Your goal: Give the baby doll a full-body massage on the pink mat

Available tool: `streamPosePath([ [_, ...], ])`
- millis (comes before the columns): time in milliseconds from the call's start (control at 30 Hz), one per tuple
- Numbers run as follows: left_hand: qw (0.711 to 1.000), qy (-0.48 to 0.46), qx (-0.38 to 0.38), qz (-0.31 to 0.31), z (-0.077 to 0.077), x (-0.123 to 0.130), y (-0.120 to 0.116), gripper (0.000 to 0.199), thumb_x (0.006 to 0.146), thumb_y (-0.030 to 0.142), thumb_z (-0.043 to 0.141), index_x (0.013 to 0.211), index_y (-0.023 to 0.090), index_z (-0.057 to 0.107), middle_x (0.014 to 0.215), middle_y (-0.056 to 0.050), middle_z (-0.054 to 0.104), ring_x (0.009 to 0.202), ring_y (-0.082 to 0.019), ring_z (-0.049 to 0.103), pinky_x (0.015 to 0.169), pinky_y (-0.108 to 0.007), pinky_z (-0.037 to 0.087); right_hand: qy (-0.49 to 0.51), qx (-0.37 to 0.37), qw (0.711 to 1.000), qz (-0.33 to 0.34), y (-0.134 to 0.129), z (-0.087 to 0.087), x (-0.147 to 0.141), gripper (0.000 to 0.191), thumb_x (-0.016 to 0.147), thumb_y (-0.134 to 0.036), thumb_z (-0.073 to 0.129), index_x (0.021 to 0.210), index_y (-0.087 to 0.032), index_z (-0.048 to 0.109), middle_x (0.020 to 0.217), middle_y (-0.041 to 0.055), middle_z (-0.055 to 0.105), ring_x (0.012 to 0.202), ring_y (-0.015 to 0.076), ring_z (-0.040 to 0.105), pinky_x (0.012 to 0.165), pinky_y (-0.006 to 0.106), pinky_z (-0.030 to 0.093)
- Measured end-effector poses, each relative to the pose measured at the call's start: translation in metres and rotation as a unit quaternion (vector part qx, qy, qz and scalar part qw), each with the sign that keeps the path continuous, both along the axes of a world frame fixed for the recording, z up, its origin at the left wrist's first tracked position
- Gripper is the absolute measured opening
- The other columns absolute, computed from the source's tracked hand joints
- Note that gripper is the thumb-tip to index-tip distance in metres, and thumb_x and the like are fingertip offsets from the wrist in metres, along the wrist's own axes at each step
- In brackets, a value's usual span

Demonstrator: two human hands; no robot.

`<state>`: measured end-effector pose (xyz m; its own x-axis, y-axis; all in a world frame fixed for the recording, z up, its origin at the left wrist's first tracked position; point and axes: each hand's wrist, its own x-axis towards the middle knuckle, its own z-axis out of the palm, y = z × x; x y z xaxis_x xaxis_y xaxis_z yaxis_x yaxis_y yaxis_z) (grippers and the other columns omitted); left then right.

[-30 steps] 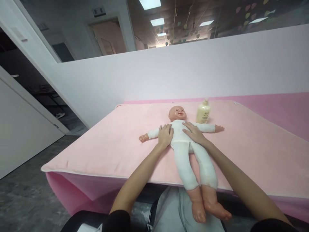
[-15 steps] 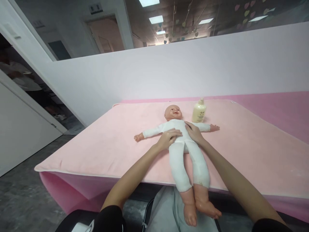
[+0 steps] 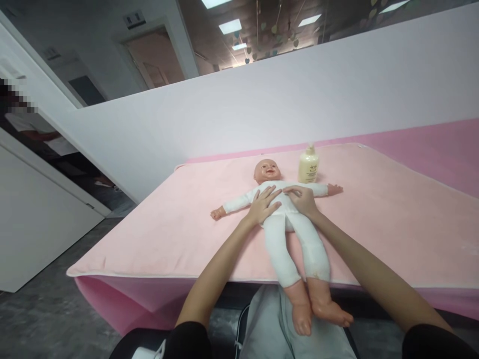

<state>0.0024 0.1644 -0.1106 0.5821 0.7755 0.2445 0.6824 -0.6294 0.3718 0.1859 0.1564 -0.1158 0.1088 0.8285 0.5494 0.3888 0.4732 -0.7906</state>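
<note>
A baby doll in a white cloth suit lies on its back with arms spread, its bare feet hanging past the table's front edge. My left hand rests on the left side of the doll's torso, fingers spread and pointing up toward its chest. On the other side of the torso lies my right hand, its fingers bent inward over the chest with the tips near the middle. A pump bottle of pale yellow liquid stands beyond the doll's arm on the right.
A pink blanket covers the table. Behind it rises a white wall with a window above. Through an opening at the far left, a person is partly visible.
My left hand's fingers have spread and moved up the torso. My right hand's fingers have turned inward across the chest. The view has tilted slightly.
</note>
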Motion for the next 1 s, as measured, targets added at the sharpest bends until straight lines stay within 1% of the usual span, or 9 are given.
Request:
streamPosePath([
  [100,1.0,-0.014,0.001,0.008,-0.003,-0.001,0.005,0.052,0.095,0.049,0.029,0.145,0.035,0.032,0.156,0.002,0.026,0.146,-0.017,0.019,0.119,-0.045,0.01,-0.016,-0.041,0.991,0.123,-0.01,0.009,-0.005,0.021,0.069,-0.024,0.05,0.062,-0.021,0.07,0.08,0.004,0.073,0.085,0.0223,0.068,0.087,0.036,0.052],
  [167,1.0,-0.019,-0.005,0.01,-0.004,-0.001,0.008,0.051,0.096,0.047,0.028,0.145,0.034,0.032,0.156,0.002,0.026,0.146,-0.016,0.019,0.119,-0.044,0.01,-0.031,-0.06,0.983,0.171,-0.013,0.012,-0.006,0.02,0.067,-0.026,0.051,0.061,-0.021,0.07,0.085,0.0041,0.073,0.089,0.0232,0.068,0.09,0.036,0.051],
  [267,1.0,-0.026,-0.009,0.009,-0.006,-0.002,0.012,0.05,0.096,0.046,0.028,0.145,0.035,0.032,0.156,0.003,0.026,0.145,-0.015,0.019,0.119,-0.044,0.011,-0.049,-0.07,0.981,0.176,-0.013,0.012,-0.006,0.021,0.069,-0.029,0.051,0.067,-0.022,0.07,0.093,0.0041,0.073,0.098,0.0238,0.066,0.101,0.041,0.045],
  [367,0.999,-0.046,0.005,0.011,-0.01,-0.004,0.015,0.049,0.096,0.045,0.028,0.144,0.034,0.033,0.155,0.002,0.029,0.145,-0.014,0.021,0.119,-0.044,0.013,-0.122,-0.059,0.975,0.176,-0.009,0.01,-0.005,0.02,0.075,-0.032,0.051,0.079,-0.022,0.069,0.11,0.0021,0.069,0.114,0.023,0.06,0.116,0.047,0.025],
  [467,0.997,-0.065,0.01,0.038,-0.011,-0.007,0.016,0.05,0.097,0.046,0.027,0.143,0.031,0.035,0.156,0.0,0.027,0.145,-0.015,0.021,0.119,-0.045,0.015,-0.199,-0.074,0.964,0.162,-0.006,0.009,-0.003,0.032,0.083,-0.039,0.049,0.106,-0.024,0.065,0.133,0.0026,0.057,0.134,0.023,0.042,0.119,0.051,0.01],
  [567,0.995,-0.063,0.004,0.076,-0.01,-0.007,0.013,0.052,0.096,0.048,0.029,0.143,0.029,0.036,0.156,-0.003,0.026,0.145,-0.018,0.021,0.118,-0.049,0.013,-0.253,-0.117,0.953,0.117,-0.001,0.006,-0.001,0.048,0.088,-0.047,0.043,0.13,-0.025,0.053,0.149,0.0046,0.038,0.143,0.0238,0.024,0.117,0.054,0.007],
  [667,0.99,-0.052,0.028,0.125,-0.008,-0.007,0.009,0.052,0.096,0.046,0.029,0.143,0.024,0.036,0.153,-0.008,0.033,0.143,-0.02,0.028,0.118,-0.052,0.011,-0.267,-0.163,0.947,0.067,0.005,0.0,0.002,0.058,0.089,-0.052,0.041,0.141,-0.025,0.042,0.155,0.0047,0.023,0.145,0.0253,0.016,0.116,0.057,0.004],
  [900,0.968,0.008,0.118,0.221,-0.003,-0.019,0.003,0.042,0.096,0.029,0.03,0.126,0.015,0.055,0.129,-0.013,0.06,0.128,-0.028,0.048,0.116,-0.06,0.004,-0.154,-0.191,0.969,0.007,0.018,-0.017,0.013,0.069,0.086,-0.057,0.045,0.142,-0.018,0.04,0.152,0.0108,0.031,0.143,0.0258,0.026,0.12,0.047,0.014],
  [1000,0.972,0.009,0.133,0.196,0.007,-0.02,-0.006,0.042,0.095,0.025,0.029,0.124,0.014,0.056,0.128,-0.014,0.06,0.13,-0.028,0.046,0.116,-0.059,0.006,-0.121,-0.184,0.975,-0.012,0.02,-0.021,0.015,0.065,0.087,-0.053,0.043,0.14,-0.015,0.043,0.148,0.0113,0.037,0.14,0.0252,0.033,0.119,0.044,0.018],
])
